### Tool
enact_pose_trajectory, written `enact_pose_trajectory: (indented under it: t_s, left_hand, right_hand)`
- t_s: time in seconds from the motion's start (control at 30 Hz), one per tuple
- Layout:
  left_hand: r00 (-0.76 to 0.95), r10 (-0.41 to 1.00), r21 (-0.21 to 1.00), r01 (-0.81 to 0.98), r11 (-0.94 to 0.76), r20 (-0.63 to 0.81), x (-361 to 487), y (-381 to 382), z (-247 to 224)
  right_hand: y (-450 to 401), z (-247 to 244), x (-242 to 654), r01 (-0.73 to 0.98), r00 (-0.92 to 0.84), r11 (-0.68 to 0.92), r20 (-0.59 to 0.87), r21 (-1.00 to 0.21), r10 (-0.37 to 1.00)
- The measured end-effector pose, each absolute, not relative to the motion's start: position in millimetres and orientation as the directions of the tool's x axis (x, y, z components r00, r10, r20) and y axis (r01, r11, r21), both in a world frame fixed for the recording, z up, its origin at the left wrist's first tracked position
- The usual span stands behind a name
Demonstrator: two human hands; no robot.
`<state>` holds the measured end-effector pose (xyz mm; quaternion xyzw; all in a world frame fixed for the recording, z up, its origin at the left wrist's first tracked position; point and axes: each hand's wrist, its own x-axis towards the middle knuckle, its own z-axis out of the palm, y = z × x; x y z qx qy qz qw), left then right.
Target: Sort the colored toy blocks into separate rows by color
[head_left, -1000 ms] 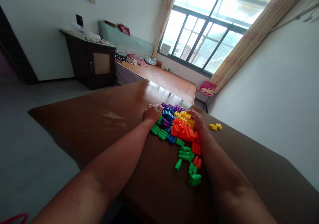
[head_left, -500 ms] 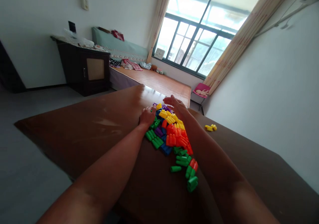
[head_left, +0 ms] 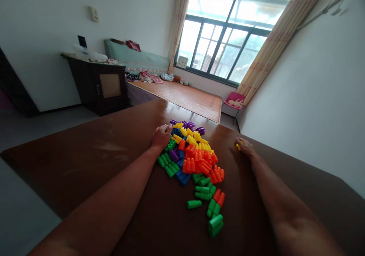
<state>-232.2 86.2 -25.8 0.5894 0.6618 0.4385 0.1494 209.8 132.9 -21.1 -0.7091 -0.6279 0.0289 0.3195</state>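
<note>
A heap of plastic building blocks lies on the brown table (head_left: 114, 149). Purple blocks (head_left: 188, 125) and yellow blocks (head_left: 191, 139) lie at its far end, orange blocks (head_left: 199, 160) in the middle, green blocks (head_left: 202, 191) nearer me. My left hand (head_left: 162, 137) rests at the heap's left edge, fingers curled, with a speck of green between them. Apart from the heap, on the right, my right hand (head_left: 244, 146) closes over small yellow blocks (head_left: 238, 146), partly hidden by its fingers. Blue blocks (head_left: 183, 177) lie at the heap's near left.
Beyond the table stands a low bed (head_left: 185, 96) with clothes and soft toys at its back. A dark cabinet (head_left: 99, 83) is on the left. A pink chair (head_left: 235, 97) stands near the right wall, below the curtain.
My right hand has moved right, from above the heap's far end to the separate yellow blocks, and closed on them. My left hand stays by the heap. The view has shifted slightly.
</note>
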Motion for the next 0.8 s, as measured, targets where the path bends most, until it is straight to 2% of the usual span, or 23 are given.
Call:
enact_pose_trajectory:
  t_s: [0.07,0.17,0.23,0.3,0.4,0.5,0.6,0.7,0.8]
  left_hand:
    - [-0.256,0.916,0.752,0.656,-0.071,0.31,-232,87,-26]
    - [-0.239,0.923,0.741,0.668,-0.069,0.301,-232,87,-27]
    - [-0.215,0.93,0.73,0.679,-0.078,0.299,-231,86,-27]
    - [-0.197,0.935,0.724,0.685,-0.085,0.296,-231,85,-26]
    - [-0.172,0.94,0.73,0.676,-0.105,0.294,-231,85,-25]
    - [-0.158,0.938,0.753,0.644,-0.138,0.308,-233,86,-26]
    - [-0.176,0.935,0.777,0.613,-0.141,0.308,-235,87,-26]
    - [-0.164,0.931,0.777,0.608,-0.165,0.326,-235,86,-25]
    - [-0.143,0.934,0.767,0.618,-0.174,0.328,-233,83,-24]
  right_hand:
    - [131,-35,187,0.869,0.189,0.003,0.338,-0.496,0.922]
    - [120,-47,142,0.788,0.066,0.156,0.334,-0.595,0.94]
    - [108,-47,106,0.646,-0.005,0.223,0.288,-0.73,0.957]
    - [95,-38,68,0.484,-0.049,0.212,0.216,-0.849,0.975]
    - [77,-7,17,0.335,-0.137,0.212,0.175,-0.918,0.975]
    - [52,33,1,0.334,-0.183,0.263,0.211,-0.905,0.96]
    - [7,55,28,0.458,-0.193,0.213,0.137,-0.863,0.972]
    - [-54,41,72,0.617,-0.239,0.151,-0.001,-0.773,0.971]
    - [-105,3,99,0.733,-0.284,0.227,0.014,-0.641,0.959]
